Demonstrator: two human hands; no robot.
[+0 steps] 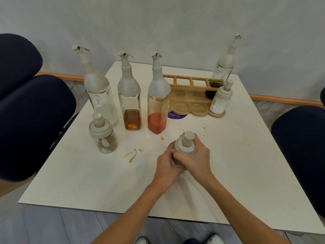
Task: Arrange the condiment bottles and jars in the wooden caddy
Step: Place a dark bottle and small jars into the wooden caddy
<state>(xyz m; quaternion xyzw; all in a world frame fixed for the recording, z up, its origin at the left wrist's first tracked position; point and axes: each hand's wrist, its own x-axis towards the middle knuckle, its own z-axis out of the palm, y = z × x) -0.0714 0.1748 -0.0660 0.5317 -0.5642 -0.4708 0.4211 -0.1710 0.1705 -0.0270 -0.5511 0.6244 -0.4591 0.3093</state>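
Observation:
Both hands wrap a small jar with a beige lid (185, 144) near the table's middle. My left hand (167, 166) grips its left side and my right hand (195, 158) grips its right side. The wooden caddy (186, 101) lies at the back right. It holds a tall bottle with dark liquid (222, 71) in a rear slot and a jar of white powder (219, 101) in a front slot. To the left stand a clear bottle (98, 88), an amber bottle (130, 101), a red sauce bottle (158, 103) and a jar of brown powder (103, 136).
The white table (246, 164) carries orange sauce smears (134, 154) near the hands. A purple sticker (176, 115) lies in front of the caddy. Dark blue chairs stand at the left (29, 120) and right (302, 155). Shoes (213, 239) show below the table's near edge.

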